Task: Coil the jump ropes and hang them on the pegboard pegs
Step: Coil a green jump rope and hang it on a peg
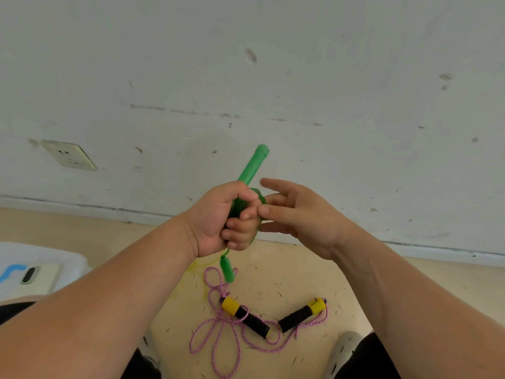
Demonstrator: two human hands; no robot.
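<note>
Left hand [218, 217] fingers curled tight round the coiled green jump rope [252, 166] above the floor, right hand [300, 217] fingers spread at the loops; advise snug wraps, tucking in the dangling handle [228, 269].

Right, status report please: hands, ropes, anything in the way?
Left hand grips green rope, coiled. Right hand open, touching the coil. Pink rope loose on floor. Pegboard not in view.

Soft, even daylight; faint shadows; wide-angle bending at edges.
</note>
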